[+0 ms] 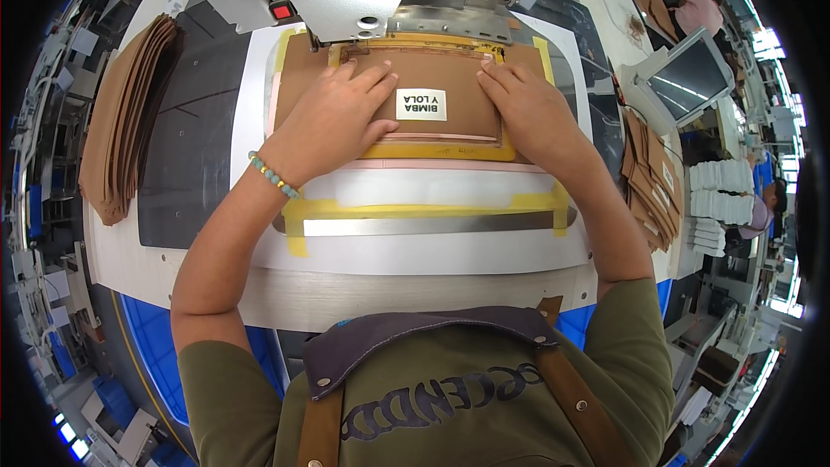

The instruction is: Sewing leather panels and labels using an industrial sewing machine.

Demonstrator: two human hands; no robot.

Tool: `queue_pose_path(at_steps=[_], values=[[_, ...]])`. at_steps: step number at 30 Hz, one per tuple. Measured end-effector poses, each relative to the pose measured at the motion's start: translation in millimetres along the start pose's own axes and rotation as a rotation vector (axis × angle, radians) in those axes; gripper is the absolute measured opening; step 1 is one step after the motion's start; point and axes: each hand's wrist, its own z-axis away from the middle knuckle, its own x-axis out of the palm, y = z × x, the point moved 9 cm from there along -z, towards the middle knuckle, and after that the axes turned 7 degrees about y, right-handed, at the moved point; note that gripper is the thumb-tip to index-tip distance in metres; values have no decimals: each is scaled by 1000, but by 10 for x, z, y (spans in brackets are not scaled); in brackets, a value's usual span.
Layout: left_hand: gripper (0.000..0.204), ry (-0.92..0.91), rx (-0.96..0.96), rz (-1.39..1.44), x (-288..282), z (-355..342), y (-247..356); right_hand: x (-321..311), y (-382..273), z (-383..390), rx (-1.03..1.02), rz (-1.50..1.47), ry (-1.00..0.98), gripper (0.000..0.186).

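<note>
A flat brown fabric piece (462, 117) with a white label (421, 105) lies beneath the head of a white sewing machine (346, 4). Round the piece runs a thin yellow template frame (441, 152). My left hand (333, 111) rests flat on the left part of the brown piece, fingers spread, thumb just left of the label. On the right side, my right hand (534, 112) lies over the frame's edge, its fingers stretched toward the far right corner. Neither hand grips anything. The fingertips of both are close to the machine's metal clamp (450, 24).
Folded brown pieces stand in a stack (130, 112) at the left; more brown pieces (650, 180) lie at the right. A screen on a stand (689, 78) is at the far right, near white folded stacks (722, 175). Another person (699, 10) sits beyond. White sheeting (432, 251) covers the near table.
</note>
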Motion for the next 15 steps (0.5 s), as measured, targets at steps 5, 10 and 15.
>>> queue_pose_path(at_steps=[5,10,15], values=[[58,51,0,-48,-4,9,18,48,-22,-11,-12,-34,13,42],[52,71,-41,72,65,17,42,127,-89,-125,43,-20,-102,47],[51,86,56,69,164,-33,182,186,-174,-203,0,-13,-58,46]])
